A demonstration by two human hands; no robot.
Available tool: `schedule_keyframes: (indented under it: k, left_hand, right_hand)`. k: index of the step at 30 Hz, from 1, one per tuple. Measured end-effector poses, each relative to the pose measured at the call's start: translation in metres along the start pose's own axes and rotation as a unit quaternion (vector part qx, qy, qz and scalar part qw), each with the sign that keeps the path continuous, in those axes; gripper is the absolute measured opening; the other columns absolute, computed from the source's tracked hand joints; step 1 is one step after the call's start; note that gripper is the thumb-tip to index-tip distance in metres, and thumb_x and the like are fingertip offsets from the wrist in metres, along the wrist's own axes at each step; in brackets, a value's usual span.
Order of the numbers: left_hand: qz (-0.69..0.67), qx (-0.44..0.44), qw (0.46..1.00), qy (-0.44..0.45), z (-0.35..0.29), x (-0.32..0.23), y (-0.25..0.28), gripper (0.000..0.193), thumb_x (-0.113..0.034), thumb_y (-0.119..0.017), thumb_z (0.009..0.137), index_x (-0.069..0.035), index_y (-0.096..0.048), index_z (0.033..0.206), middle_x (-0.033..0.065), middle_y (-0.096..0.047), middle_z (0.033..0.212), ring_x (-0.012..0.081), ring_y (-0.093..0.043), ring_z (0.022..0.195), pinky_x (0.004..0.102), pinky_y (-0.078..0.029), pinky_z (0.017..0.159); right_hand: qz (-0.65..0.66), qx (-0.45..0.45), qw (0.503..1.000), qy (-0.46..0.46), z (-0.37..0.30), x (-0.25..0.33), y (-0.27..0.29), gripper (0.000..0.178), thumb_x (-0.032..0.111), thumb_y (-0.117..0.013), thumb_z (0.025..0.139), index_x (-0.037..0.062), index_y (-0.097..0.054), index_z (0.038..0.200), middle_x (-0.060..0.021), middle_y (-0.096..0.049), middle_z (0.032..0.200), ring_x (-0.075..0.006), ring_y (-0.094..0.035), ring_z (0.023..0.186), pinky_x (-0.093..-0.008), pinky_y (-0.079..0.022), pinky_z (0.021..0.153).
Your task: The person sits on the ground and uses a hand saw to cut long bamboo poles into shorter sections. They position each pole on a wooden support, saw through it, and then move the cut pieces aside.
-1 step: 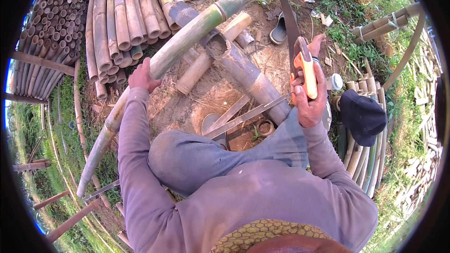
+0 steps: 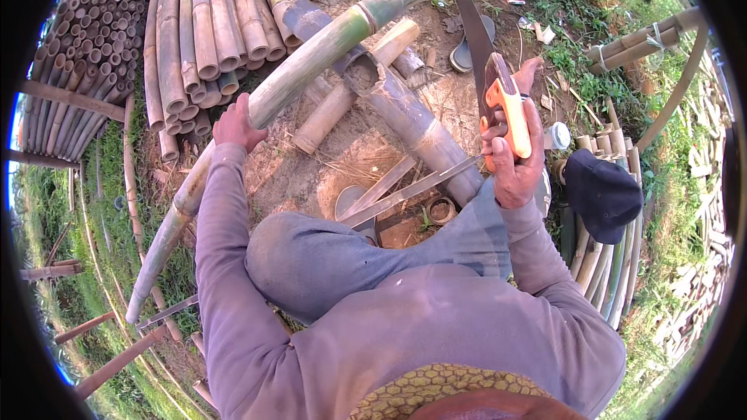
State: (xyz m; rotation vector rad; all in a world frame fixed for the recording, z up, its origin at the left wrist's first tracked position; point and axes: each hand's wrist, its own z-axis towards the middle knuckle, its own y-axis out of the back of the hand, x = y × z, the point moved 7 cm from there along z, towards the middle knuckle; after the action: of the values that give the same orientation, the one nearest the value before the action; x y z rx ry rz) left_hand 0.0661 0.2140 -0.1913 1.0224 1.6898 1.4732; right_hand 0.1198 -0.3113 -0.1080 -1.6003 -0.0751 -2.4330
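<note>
A long pale-green bamboo pole (image 2: 327, 54) runs slantwise from the lower left to the top edge. My left hand (image 2: 240, 126) grips it, left of the middle, with the fingers partly hidden. In my right hand (image 2: 520, 167) is a handsaw (image 2: 510, 109) with an orange and dark handle, its blade pointing up. The blade crosses the pole's far part in view; whether it touches, I cannot tell. Under the pole lies a thick bamboo support (image 2: 424, 132) with a notched, broken-looking opening, alongside a shorter bamboo piece (image 2: 327, 120).
Stacked bamboo poles (image 2: 206, 31) lie at the far left. Another bundle (image 2: 611, 264) is at the right, a dark cap (image 2: 603, 194) on it. A sandal (image 2: 472, 45) lies beyond the support. Flat strips (image 2: 408, 193) lie before my knees. A white cup-like thing (image 2: 557, 136) is near my right hand.
The saw has swung slightly, its blade a little farther left. My left hand stays at the same place on the pole.
</note>
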Motion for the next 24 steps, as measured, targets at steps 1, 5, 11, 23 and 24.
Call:
schedule_keyframes:
  k: [1,5,11,23,24]
  left_hand:
    - [0.007,-0.003,1.0,0.005,-0.002,0.003,-0.002,0.1,-0.036,-0.093,0.065,-0.018,-0.042,0.149,0.0156,-0.067,0.128,0.0377,-0.067,0.117,0.053,-0.054,0.098]
    - [0.053,-0.019,0.998,0.0,-0.001,-0.013,0.012,0.111,-0.051,-0.089,0.07,-0.021,-0.033,0.161,0.0136,-0.058,0.144,0.0333,-0.054,0.136,0.0542,-0.042,0.111]
    - [0.041,-0.094,0.99,-0.099,0.039,-0.087,0.041,0.106,-0.071,-0.072,0.084,-0.017,-0.03,0.164,0.0122,-0.053,0.151,0.033,-0.045,0.146,0.0517,-0.037,0.117]
    - [0.029,-0.104,0.988,-0.113,0.039,-0.206,-0.022,0.089,-0.052,-0.084,0.079,-0.01,-0.043,0.146,0.0127,-0.054,0.142,0.0321,-0.058,0.131,0.049,-0.05,0.105]
    - [0.034,-0.067,0.992,-0.103,0.044,-0.206,-0.013,0.088,-0.051,-0.084,0.079,-0.01,-0.043,0.145,0.0125,-0.053,0.143,0.0321,-0.058,0.131,0.0489,-0.05,0.104]
  right_hand:
    - [-0.005,-0.012,1.0,-0.015,0.002,-0.005,-0.006,0.069,0.004,-0.068,0.101,-0.0029,-0.033,0.16,-0.014,-0.059,0.137,-0.0153,-0.062,0.114,-0.0278,-0.056,0.096]
    - [-0.084,-0.066,0.994,-0.029,0.016,-0.033,-0.023,0.06,0.004,-0.074,0.096,-0.0036,-0.048,0.149,-0.0113,-0.064,0.128,-0.0145,-0.065,0.109,-0.0281,-0.057,0.093]
    - [-0.159,-0.039,0.985,0.049,0.021,-0.053,-0.038,0.036,0.007,-0.077,0.094,-0.0008,-0.062,0.126,-0.0078,-0.073,0.099,-0.0133,-0.07,0.088,-0.0307,-0.057,0.077]
    - [-0.051,-0.016,0.997,-0.051,0.003,-0.097,-0.012,0.032,0.012,-0.074,0.1,-0.0018,-0.06,0.125,-0.0099,-0.068,0.106,-0.0143,-0.065,0.09,-0.0295,-0.053,0.08]
    - [-0.065,-0.015,0.997,-0.046,0.004,-0.099,-0.006,0.032,0.012,-0.074,0.099,-0.0019,-0.06,0.125,-0.0098,-0.068,0.106,-0.0144,-0.065,0.09,-0.0296,-0.053,0.08]
